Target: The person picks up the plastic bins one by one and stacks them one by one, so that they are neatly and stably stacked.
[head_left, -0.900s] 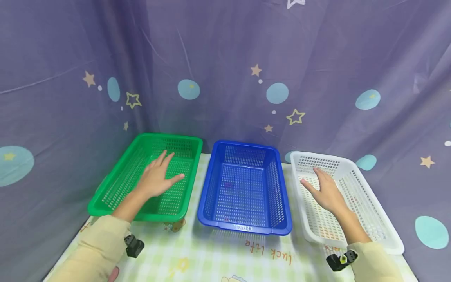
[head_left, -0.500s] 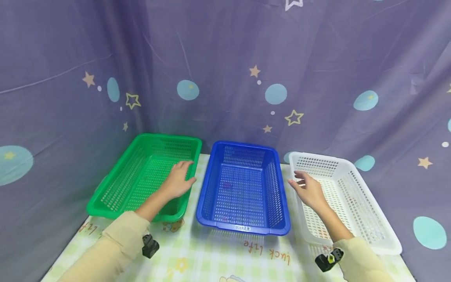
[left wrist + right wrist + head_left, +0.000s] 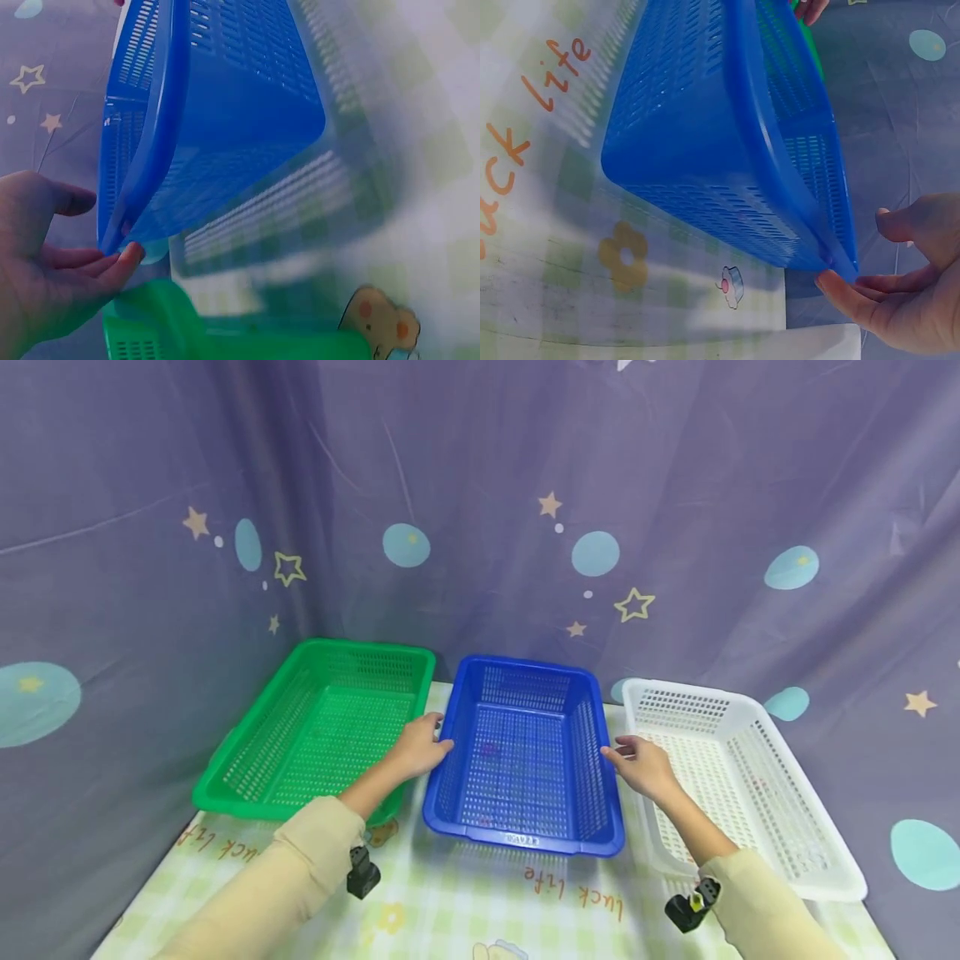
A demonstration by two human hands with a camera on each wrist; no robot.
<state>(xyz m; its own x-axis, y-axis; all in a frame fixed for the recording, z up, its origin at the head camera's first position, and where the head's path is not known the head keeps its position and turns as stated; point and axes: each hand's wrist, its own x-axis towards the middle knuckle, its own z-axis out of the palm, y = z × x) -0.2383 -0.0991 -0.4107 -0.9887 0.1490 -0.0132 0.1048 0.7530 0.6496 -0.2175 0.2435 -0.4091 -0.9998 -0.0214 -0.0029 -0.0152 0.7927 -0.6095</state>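
1. The blue basket [image 3: 517,768] stands on the tabletop [image 3: 435,910], with the green basket [image 3: 322,727] at its 9 o'clock, the white basket [image 3: 757,785] at its 3 o'clock and the curtain [image 3: 480,485] at 12 o'clock.
2. The left hand [image 3: 420,747] is at the blue basket's 9 o'clock, its fingers [image 3: 124,266] partly open beneath the rim [image 3: 525,842]; the thumb stands apart above, so nothing is pinched.
3. The right hand [image 3: 645,768] mirrors this at 3 o'clock: fingers loosely spread beneath the rim, thumb clear of it.
4. Whether the fingers bear any weight cannot be told.
5. For a sound hold, the fingers should probably hook well under the rim, with both thumbs pressing down together.
6. Grips matched at 9 and 3 o'clock should keep the basket level; uneven pressure could tip it.
7. Room beside the green basket looks tight, so the left hand could knock it.
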